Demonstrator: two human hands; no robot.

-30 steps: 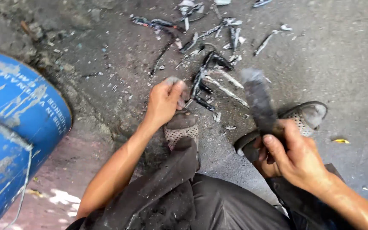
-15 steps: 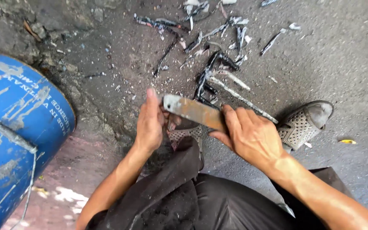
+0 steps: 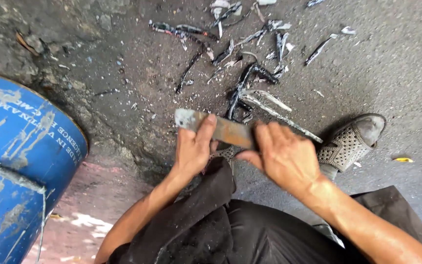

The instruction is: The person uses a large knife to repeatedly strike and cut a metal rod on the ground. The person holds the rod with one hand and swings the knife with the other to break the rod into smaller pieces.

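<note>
1. Blue drum [image 3: 15, 166], near left, lying on its side on a reddish patch of floor; pale streaks over its skin. Not touched by either hand.
2. Concrete floor [image 3: 396, 63], grey and gritty, fills the rest of the view.
3. Dark trousers [image 3: 250, 234] of the seated person, near centre. A perforated grey shoe [image 3: 350, 142] sits right of the hands, toe pointing far right.
4. Scrap pile [image 3: 250, 73], far centre: dark bent strips and pale shiny slivers scattered loosely. Judging by the spread, a fair amount of stripping or cutting is already done. How much remains I can't tell; no untouched stock is in view.
5. Right hand [image 3: 286, 156], centre, closed around the near-right end of the blade, knuckles up. The handle is hidden inside the fist.
6. Left hand [image 3: 194, 146], just left of it, thumb and fingers pressed on the blade's flat side near the far-left end. It steadies the blade rather than clamping it.
7. Flat metal blade [image 3: 216, 127], rusty brown with a bare grey tip, held between both hands above the feet. Long axis runs nearly level across the view, tilted slightly. The tip points left and a little far; the gripped end is right and near. The blade reads as mid-stroke work; whatever it bears on is hidden beneath the hands.
</note>
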